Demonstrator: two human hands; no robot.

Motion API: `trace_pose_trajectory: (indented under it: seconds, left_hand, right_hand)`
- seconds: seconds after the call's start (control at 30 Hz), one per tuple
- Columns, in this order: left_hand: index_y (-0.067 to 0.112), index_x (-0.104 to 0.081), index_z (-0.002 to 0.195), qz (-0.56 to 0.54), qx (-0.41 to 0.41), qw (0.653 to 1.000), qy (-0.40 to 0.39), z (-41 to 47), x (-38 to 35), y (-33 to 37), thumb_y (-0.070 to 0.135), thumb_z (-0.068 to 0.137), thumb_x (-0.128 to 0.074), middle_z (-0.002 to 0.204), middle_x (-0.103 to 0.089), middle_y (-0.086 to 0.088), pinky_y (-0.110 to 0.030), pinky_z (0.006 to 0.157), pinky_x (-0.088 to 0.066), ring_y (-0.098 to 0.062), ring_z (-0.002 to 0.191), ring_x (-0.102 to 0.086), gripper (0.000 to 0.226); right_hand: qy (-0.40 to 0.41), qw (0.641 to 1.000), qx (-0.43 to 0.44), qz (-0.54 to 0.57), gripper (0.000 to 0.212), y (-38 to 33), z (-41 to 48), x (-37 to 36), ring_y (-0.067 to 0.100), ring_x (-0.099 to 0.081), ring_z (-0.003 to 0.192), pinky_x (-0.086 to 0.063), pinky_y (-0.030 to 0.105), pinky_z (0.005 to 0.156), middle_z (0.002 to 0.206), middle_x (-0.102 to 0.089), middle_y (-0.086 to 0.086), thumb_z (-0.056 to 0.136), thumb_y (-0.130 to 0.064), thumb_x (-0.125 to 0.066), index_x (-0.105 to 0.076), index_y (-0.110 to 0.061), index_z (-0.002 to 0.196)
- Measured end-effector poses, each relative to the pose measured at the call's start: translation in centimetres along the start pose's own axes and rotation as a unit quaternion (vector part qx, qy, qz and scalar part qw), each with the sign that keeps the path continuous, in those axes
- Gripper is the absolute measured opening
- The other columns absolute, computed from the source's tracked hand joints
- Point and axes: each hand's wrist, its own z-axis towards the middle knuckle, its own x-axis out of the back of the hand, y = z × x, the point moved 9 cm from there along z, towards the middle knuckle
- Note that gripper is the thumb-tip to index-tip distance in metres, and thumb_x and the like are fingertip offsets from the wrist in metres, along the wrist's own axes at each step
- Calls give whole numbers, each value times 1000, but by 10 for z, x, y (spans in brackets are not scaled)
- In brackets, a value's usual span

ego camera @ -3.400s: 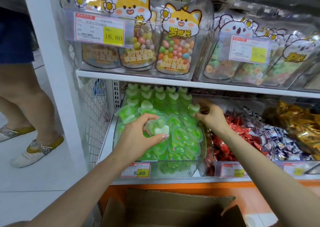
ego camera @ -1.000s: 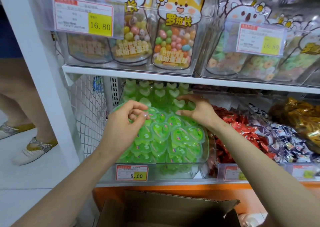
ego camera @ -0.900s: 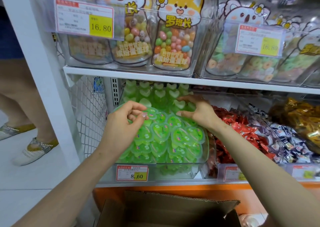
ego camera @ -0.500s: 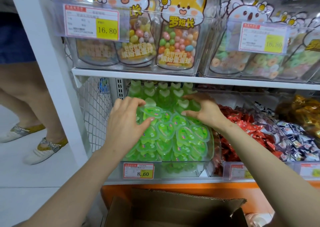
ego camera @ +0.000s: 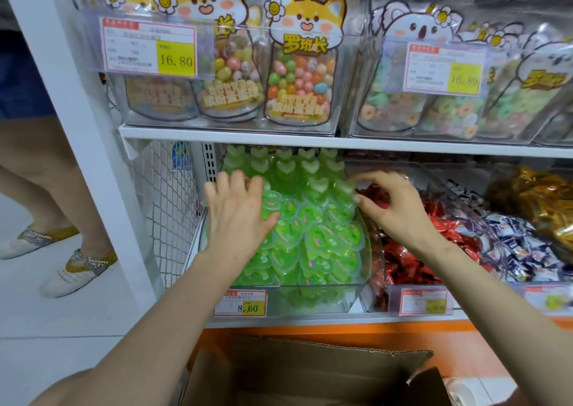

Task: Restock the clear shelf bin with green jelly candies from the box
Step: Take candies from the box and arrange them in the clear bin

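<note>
Two bare hands work above the open brown cardboard box (ego camera: pixel 310 371), which sits nearest us; its contents are hidden. Next out, the clear plastic shelf bin (ego camera: pixel 367 269) is heaped with green heart-shaped jelly cups (ego camera: pixel 316 238), lying flat at the front and standing in rows at the back. Our left hand (ego camera: pixel 238 216) lies spread on the pile's left side, grip wide, holding nothing. Our right hand (ego camera: pixel 393 207) curls at the bin's right wall, thumb by a cup; whether that grip pinches one we cannot tell. These cups look light, with stiff, slick shells and thin film lids, so we judge they slide easily and are best taken by the rim, not the lid. Beyond, bagged sweets (ego camera: pixel 297 74) fill the upper shelf (ego camera: pixel 279 133).
</note>
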Motion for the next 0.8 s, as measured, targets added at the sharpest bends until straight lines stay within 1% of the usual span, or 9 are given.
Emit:
trace_pose_trajectory:
  seconds: [0.1, 0.2, 0.3, 0.37, 0.43, 0.5, 0.57, 0.63, 0.8]
  left_hand:
    - [13, -58, 116, -8, 12, 1000, -16, 0, -2, -1, 48, 74, -70, 107, -54, -13, -38, 81, -24, -29, 101, -42, 56]
    - [11, -63, 107, -44, 12, 999, 7, 1, 0, -3, 48, 68, -75, 99, -56, -12, -36, 76, -21, -30, 97, -44, 55]
    - [18, -64, 104, -189, 58, 979, 46, -2, 18, -8, 53, 72, -69, 97, -55, -2, -33, 81, -26, -23, 96, -45, 48]
    - [22, -64, 99, -376, 123, 918, -21, -8, 17, -4, 49, 77, -67, 92, -57, 6, -23, 81, -37, -13, 90, -49, 35]
    - [26, -64, 89, -552, 202, 796, -146, -22, 0, 12, 50, 80, -60, 86, -60, 10, -16, 71, -40, -9, 81, -53, 26]
    - [27, -66, 95, -629, 263, 689, -245, -37, -21, 26, 62, 74, -53, 87, -65, 7, -23, 68, -38, -9, 75, -53, 44]
    - [22, -64, 106, -678, 269, 620, -288, -42, -30, 36, 67, 70, -47, 89, -68, 0, -25, 64, -36, -10, 71, -53, 60]
    - [18, -64, 106, -692, 266, 599, -303, -43, -34, 39, 65, 77, -42, 93, -70, -5, -23, 59, -36, -9, 68, -56, 60]
    - [18, -65, 101, -682, 257, 602, -326, -45, -37, 40, 64, 79, -35, 95, -69, -5, -21, 53, -33, -8, 58, -51, 60]
  right_hand:
    - [15, 999, 31, 18, 30, -12, -8, 7, 24, -55, 99, -37, 30, 88, 101, -64, 3, 78, -30, -61, -66, -22, 107]
    - [26, 997, 73, 24, 27, -24, -14, 11, 25, -55, 95, -36, 27, 85, 100, -64, 1, 78, -24, -63, -67, -18, 104]
    - [19, 994, 87, 57, 32, -37, -19, 10, 22, -56, 95, -39, 30, 87, 101, -63, -2, 76, -21, -65, -65, -19, 108]
    - [-20, 990, 90, 102, 43, -49, -22, 3, 15, -56, 101, -41, 30, 92, 106, -62, -5, 75, -22, -68, -59, -25, 116]
    - [-67, 982, 97, 146, 59, -64, -26, -8, 9, -55, 108, -40, 24, 98, 114, -58, -9, 73, -28, -72, -49, -29, 127]
    - [-99, 976, 104, 163, 71, -76, -29, -17, 5, -51, 111, -36, 17, 99, 120, -53, -13, 70, -34, -75, -40, -32, 132]
    - [-114, 974, 112, 160, 73, -85, -32, -24, 0, -47, 114, -35, 16, 100, 125, -50, -17, 70, -43, -74, -37, -37, 133]
    - [-107, 975, 115, 156, 65, -88, -32, -28, 0, -49, 112, -38, 20, 99, 123, -53, -14, 71, -49, -68, -44, -35, 130]
    - [-52, 981, 100, 160, 46, -83, -29, -28, 8, -56, 95, -43, 25, 88, 100, -62, -4, 73, -47, -64, -62, -17, 109]
